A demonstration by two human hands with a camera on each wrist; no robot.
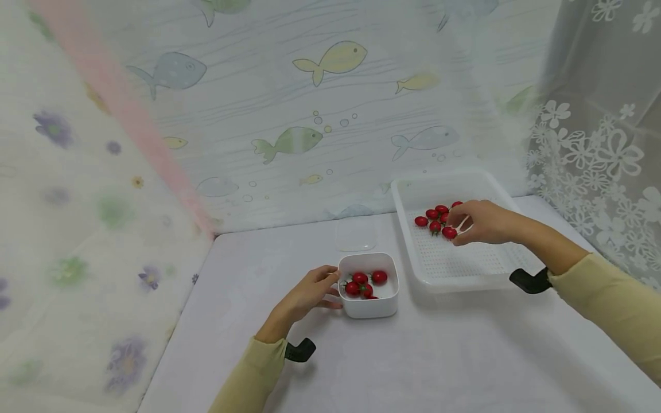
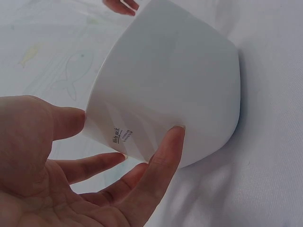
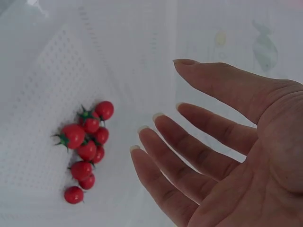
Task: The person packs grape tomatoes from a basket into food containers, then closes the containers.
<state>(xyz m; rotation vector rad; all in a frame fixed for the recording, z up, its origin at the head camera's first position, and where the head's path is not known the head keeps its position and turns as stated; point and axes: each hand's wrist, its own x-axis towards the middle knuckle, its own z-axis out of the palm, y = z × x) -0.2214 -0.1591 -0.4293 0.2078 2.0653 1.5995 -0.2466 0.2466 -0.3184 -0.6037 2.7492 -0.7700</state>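
My left hand (image 1: 310, 293) touches the left side of a small white square box (image 1: 370, 310); in the left wrist view its fingertips rest against the wall, which bears small printed text. Several cherry tomatoes (image 1: 360, 279) lie inside the box. Over the white perforated basket (image 1: 439, 281), my right hand (image 1: 482, 222) hovers with thumb and fingers apart. The right wrist view shows nothing between those fingers. Beside them a cluster of red cherry tomatoes (image 3: 87, 149), some with green stems, lies on the basket's bottom.
Behind the box lies a clear flat lid (image 1: 356, 236) on the white-covered table (image 1: 217, 321). A fish-patterned curtain (image 1: 289, 103) hangs along the back, a flowered one (image 1: 77, 229) at the left, and lace (image 1: 609, 155) at the right.
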